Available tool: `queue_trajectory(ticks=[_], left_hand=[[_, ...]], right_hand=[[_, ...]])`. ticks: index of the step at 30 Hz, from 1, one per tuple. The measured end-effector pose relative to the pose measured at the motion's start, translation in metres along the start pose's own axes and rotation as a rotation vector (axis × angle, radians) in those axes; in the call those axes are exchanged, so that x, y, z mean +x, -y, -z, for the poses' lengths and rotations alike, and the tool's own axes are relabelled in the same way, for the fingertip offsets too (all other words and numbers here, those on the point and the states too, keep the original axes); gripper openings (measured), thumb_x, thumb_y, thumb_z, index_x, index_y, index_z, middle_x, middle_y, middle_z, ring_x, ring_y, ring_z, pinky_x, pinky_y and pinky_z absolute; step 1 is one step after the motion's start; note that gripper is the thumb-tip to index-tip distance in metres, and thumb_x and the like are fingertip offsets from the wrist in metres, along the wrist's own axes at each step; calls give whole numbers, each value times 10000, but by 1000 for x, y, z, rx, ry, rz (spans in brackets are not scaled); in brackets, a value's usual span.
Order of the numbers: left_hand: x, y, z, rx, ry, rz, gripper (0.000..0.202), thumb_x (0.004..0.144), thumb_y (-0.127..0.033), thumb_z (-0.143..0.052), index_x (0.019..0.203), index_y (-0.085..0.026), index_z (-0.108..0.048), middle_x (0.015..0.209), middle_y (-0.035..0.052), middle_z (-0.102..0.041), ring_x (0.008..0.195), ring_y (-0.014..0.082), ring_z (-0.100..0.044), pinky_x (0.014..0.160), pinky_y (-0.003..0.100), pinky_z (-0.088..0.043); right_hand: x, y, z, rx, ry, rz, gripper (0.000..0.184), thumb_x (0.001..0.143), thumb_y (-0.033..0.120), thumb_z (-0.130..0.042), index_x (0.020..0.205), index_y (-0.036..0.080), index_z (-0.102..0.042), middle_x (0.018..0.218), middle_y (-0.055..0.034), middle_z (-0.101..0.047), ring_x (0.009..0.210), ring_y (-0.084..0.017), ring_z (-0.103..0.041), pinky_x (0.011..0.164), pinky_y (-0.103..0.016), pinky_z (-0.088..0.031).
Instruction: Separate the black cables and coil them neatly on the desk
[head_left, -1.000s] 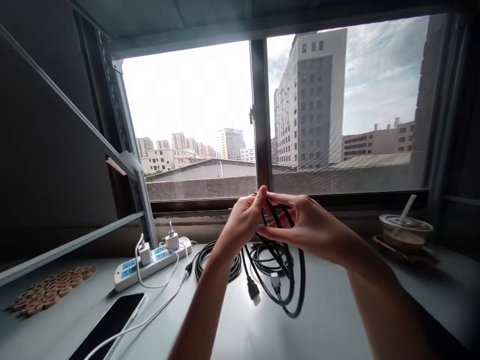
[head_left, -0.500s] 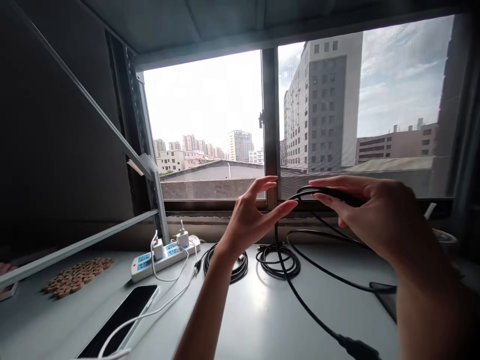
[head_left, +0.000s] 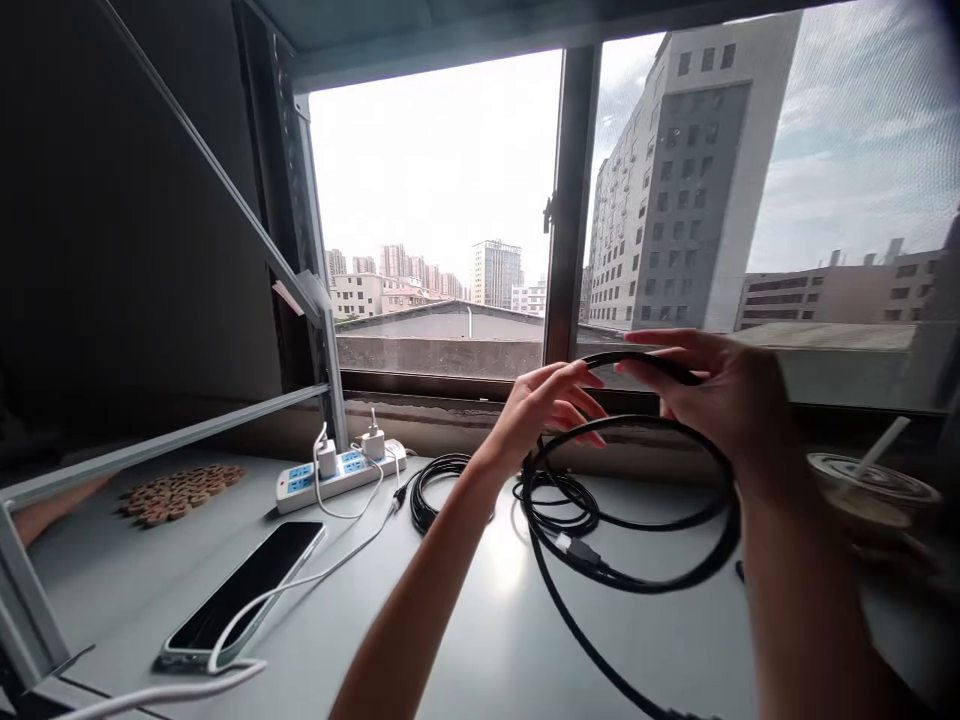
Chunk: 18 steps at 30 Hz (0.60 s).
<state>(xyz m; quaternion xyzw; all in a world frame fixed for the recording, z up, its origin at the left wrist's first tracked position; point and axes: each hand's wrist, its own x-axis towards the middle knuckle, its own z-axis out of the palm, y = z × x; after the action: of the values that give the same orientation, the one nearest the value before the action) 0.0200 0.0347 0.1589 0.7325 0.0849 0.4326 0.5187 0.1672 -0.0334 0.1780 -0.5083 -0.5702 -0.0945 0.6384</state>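
Observation:
My right hand pinches the top of a looped black cable between thumb and fingers. At the upper left of the loop, my left hand has its thumb and fingers closed around the same cable. The loops hang in the air above the grey table, with one length running down toward the bottom edge. A dark plug with a light metal end hangs inside the lower left of the loop. Behind lie two coiled black cables, the left coil partly hidden by my left forearm and the right coil seen through the loop.
A white power strip with plugged-in chargers stands at the back left. A phone lies in front, crossed by a white cable. A wooden mat is farther left, near a metal rack. A lidded cup with a straw stands right.
My left hand has closed on the cable from an open position. The cable now hangs in a rounder loop, and its plug end has risen into view inside it. The view has shifted.

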Motion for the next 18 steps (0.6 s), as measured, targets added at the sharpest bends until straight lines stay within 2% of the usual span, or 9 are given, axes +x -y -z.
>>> queue_trajectory(ticks=[1,3,7,9,11,14,16,18], left_hand=[[-1,0,1,4,-19,31,374,821,-507,-509,895,-152,-599,577,-2,-610,450,145,-607,426,226,-444],[-2,0,2,53,-39,56,362,797,-513,-548,894,-167,-588,477,-50,-523,331,106,-513,315,191,-333],[-1,-1,6,91,-74,-7,296,813,-464,-556,783,-175,-609,363,-99,-358,259,33,-325,287,157,-244],[-1,-3,9,81,-162,-31,289,813,-455,-562,769,-178,-630,353,-103,-327,264,23,-281,290,154,-227],[0,-5,13,71,-288,-47,288,802,-451,-578,766,-174,-652,352,-103,-307,268,23,-266,287,162,-208],[1,-7,16,54,-454,-63,285,782,-437,-604,756,-161,-670,351,-99,-279,272,28,-267,284,176,-177],[0,-10,17,36,-486,-90,280,771,-432,-616,751,-159,-672,346,-99,-270,274,29,-261,289,181,-169],[-1,-12,18,28,-455,-125,279,776,-434,-608,741,-163,-666,339,-99,-264,270,31,-254,295,185,-168]], right_hand=[[4,-6,-6,26,20,-30,310,643,327,-741,935,226,-721,649,10,-680,336,-64,-452,395,-227,-392],[9,-13,-12,60,48,-69,351,640,309,-742,972,198,-711,684,-12,-691,351,-64,-456,399,-226,-392],[6,-9,-5,152,88,-10,299,673,360,-720,921,193,-716,788,-29,-693,401,-58,-489,394,-204,-398],[4,-5,0,225,177,50,282,735,410,-663,925,208,-709,832,-27,-685,495,-79,-555,430,-196,-430],[3,-4,3,261,324,116,293,796,457,-583,922,223,-704,879,-35,-674,673,-123,-619,510,-204,-482],[1,-5,2,258,498,204,279,810,458,-567,928,242,-698,1004,-50,-642,931,-179,-607,625,-228,-524],[-1,-4,-3,246,499,220,247,781,421,-615,935,244,-693,1045,-51,-619,907,-171,-609,572,-205,-518],[-2,-2,-8,246,437,202,216,787,373,-614,937,239,-692,990,-44,-630,741,-124,-613,449,-167,-467]])
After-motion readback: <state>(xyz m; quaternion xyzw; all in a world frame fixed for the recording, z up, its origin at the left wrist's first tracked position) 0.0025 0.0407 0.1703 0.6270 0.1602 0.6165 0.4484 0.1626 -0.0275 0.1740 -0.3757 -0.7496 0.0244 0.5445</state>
